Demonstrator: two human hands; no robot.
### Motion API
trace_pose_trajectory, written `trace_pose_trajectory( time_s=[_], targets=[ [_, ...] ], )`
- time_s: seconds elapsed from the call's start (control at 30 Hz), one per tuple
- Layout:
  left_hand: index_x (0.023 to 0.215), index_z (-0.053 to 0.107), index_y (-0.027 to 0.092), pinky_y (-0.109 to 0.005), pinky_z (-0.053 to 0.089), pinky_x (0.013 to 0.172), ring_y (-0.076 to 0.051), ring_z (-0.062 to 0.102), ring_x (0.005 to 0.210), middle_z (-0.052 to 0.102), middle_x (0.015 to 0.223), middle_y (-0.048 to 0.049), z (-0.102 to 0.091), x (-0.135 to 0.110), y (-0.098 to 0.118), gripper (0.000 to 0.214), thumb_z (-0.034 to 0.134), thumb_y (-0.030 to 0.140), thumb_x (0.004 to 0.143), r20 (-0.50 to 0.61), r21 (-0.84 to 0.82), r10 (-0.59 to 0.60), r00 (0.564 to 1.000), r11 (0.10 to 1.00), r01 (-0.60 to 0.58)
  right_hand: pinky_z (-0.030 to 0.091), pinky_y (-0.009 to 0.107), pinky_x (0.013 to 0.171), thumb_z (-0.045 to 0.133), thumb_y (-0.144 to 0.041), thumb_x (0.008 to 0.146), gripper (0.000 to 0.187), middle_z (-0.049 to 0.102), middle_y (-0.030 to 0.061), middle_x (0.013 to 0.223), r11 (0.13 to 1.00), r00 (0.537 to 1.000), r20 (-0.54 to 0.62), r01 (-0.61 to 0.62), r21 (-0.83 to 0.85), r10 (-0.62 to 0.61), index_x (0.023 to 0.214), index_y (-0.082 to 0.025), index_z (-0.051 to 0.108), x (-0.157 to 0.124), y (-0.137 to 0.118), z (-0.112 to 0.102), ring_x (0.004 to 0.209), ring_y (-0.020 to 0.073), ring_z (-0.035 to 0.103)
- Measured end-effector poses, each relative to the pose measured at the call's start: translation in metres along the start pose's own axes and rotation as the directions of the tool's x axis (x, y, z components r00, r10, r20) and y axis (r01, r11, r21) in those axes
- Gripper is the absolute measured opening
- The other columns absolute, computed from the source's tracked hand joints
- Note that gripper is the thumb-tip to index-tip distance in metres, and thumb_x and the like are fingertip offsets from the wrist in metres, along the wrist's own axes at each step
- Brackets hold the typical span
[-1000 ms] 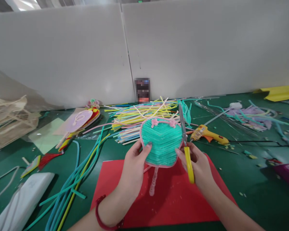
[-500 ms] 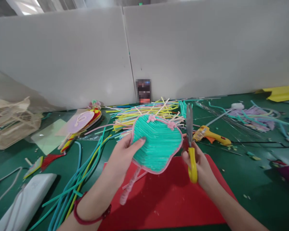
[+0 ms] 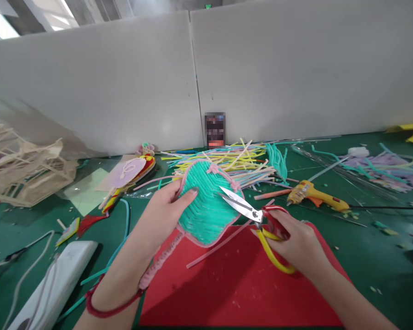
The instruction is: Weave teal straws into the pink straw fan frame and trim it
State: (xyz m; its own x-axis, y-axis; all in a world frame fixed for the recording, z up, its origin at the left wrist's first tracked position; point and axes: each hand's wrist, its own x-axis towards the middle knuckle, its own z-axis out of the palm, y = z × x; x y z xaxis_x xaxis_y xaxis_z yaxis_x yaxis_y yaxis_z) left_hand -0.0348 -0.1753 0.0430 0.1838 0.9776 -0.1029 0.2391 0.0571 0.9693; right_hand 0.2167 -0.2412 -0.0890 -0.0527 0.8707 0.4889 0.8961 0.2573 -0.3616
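My left hand (image 3: 170,208) grips the left edge of a green fan (image 3: 206,208), its thumb lying on the front face. Pink trim runs round the fan, two small pink flowers sit on its upper right edge, and its pink wrapped handle (image 3: 161,261) slants down to the left near my wrist. In my right hand (image 3: 296,238) are scissors (image 3: 256,215) with one red and one yellow handle loop. Their blades are slightly parted and point left, over the fan's right side. A pink strip (image 3: 220,245) lies below the fan, above the red mat (image 3: 244,293).
Behind the fan lies a pile of coloured pipe cleaners (image 3: 227,158). A yellow glue gun (image 3: 320,195) rests at right. On the left are a purple fan (image 3: 127,172), a white power strip (image 3: 55,284) and a wooden-stick frame (image 3: 27,169). A grey partition (image 3: 124,91) stands behind.
The scissors have swung from pointing upward beside the fan to pointing left across it, blades now parted. The fan has turned and shifted slightly left. The camera view has shifted a little.
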Motion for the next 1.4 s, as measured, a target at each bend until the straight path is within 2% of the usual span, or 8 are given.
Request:
trace_pose_trajectory(
  time_s=[0.3, 0.5, 0.77, 0.87, 1.0, 1.1, 1.3, 1.4],
  targets=[
    [0.082, 0.067, 0.017, -0.031, 0.047, 0.067, -0.021, 0.059, 0.073, 0.066, 0.081, -0.0055, 0.0, 0.002, 0.001, 0.02, 0.062, 0.033, 0.071, 0.007, -0.026, -0.023, 1.0, 0.999, 0.023, 0.041, 0.02, 0.044, 0.057, -0.028, 0.066, 0.027, 0.066, 0.0018, 0.067, 1.0, 1.0, 0.002, 0.03, -0.005, -0.03, 0.092, -0.021, 0.063, 0.0, -0.001, -0.001, 0.05, 0.0135, 0.058],
    [0.076, 0.066, 0.018, -0.031, 0.047, 0.065, -0.021, 0.058, 0.068, 0.064, 0.075, -0.0048, 0.002, 0.002, -0.001, 0.018, 0.065, 0.034, 0.069, 0.018, -0.069, -0.054, 0.998, 0.996, 0.055, 0.042, 0.021, 0.045, 0.055, -0.028, 0.067, 0.028, 0.068, 0.0041, 0.073, 0.998, 0.999, -0.023, 0.039, -0.046, -0.04, 0.093, -0.02, 0.063, 0.001, -0.005, -0.001, 0.053, 0.0145, 0.06],
    [0.076, 0.063, 0.019, -0.031, 0.046, 0.064, -0.021, 0.056, 0.07, 0.064, 0.077, -0.0044, 0.001, 0.003, -0.003, 0.02, 0.059, 0.038, 0.074, 0.069, 0.009, -0.033, 0.997, 0.999, 0.032, 0.041, 0.021, 0.045, 0.053, -0.027, 0.07, 0.025, 0.07, 0.0039, 0.075, 0.998, 0.999, -0.026, 0.026, -0.058, -0.028, 0.091, -0.021, 0.064, 0.001, -0.007, -0.002, 0.054, 0.0149, 0.062],
    [0.075, 0.063, 0.018, -0.031, 0.046, 0.064, -0.021, 0.057, 0.07, 0.064, 0.075, -0.0046, 0.002, 0.004, -0.004, 0.018, 0.06, 0.036, 0.072, 0.045, -0.018, -0.052, 0.998, 0.998, 0.053, 0.04, 0.022, 0.044, 0.054, -0.028, 0.07, 0.026, 0.072, 0.0052, 0.081, 0.995, 0.998, -0.02, 0.055, -0.083, -0.057, 0.093, -0.021, 0.064, 0.001, -0.004, -0.001, 0.056, 0.0158, 0.064],
    [0.072, 0.064, 0.017, -0.031, 0.047, 0.063, -0.022, 0.059, 0.068, 0.064, 0.072, -0.0046, 0.004, 0.005, -0.006, 0.017, 0.065, 0.033, 0.067, 0.004, -0.086, -0.062, 0.998, 0.994, 0.062, 0.041, 0.021, 0.044, 0.055, -0.03, 0.069, 0.032, 0.071, 0.0025, 0.073, 0.995, 0.998, 0.039, 0.049, -0.084, -0.046, 0.099, -0.023, 0.063, 0.0, -0.002, 0.0, 0.054, 0.0156, 0.063],
    [0.072, 0.064, 0.017, -0.032, 0.047, 0.062, -0.021, 0.059, 0.067, 0.064, 0.071, -0.0044, 0.003, 0.005, -0.008, 0.017, 0.066, 0.033, 0.067, 0.004, -0.072, -0.052, 0.999, 0.996, 0.052, 0.041, 0.021, 0.044, 0.054, -0.03, 0.07, 0.029, 0.071, 0.0031, 0.074, 0.994, 1.0, 0.008, 0.018, -0.107, -0.017, 0.096, -0.021, 0.063, 0.0, -0.004, 0.0, 0.054, 0.0158, 0.063],
    [0.07, 0.063, 0.017, -0.03, 0.047, 0.064, -0.021, 0.058, 0.069, 0.064, 0.073, -0.0043, 0.002, 0.003, -0.003, 0.015, 0.062, 0.032, 0.071, 0.014, -0.053, -0.041, 0.999, 0.998, 0.042, 0.038, 0.02, 0.043, 0.056, -0.033, 0.073, 0.026, 0.072, 0.0043, 0.078, 0.981, 0.991, -0.034, 0.12, -0.155, -0.126, 0.094, -0.021, 0.066, -0.001, -0.002, -0.001, 0.056, 0.0153, 0.065],
    [0.066, 0.063, 0.018, -0.028, 0.045, 0.061, -0.02, 0.057, 0.066, 0.064, 0.071, -0.0039, 0.003, 0.001, 0.0, 0.012, 0.068, 0.029, 0.066, -0.003, -0.09, -0.05, 0.999, 0.995, 0.05, 0.038, 0.02, 0.043, 0.055, -0.032, 0.073, 0.026, 0.072, 0.0037, 0.074, 0.986, 0.996, -0.025, 0.077, -0.149, -0.082, 0.094, -0.022, 0.067, -0.001, -0.003, -0.001, 0.055, 0.0153, 0.064]
  ],
)
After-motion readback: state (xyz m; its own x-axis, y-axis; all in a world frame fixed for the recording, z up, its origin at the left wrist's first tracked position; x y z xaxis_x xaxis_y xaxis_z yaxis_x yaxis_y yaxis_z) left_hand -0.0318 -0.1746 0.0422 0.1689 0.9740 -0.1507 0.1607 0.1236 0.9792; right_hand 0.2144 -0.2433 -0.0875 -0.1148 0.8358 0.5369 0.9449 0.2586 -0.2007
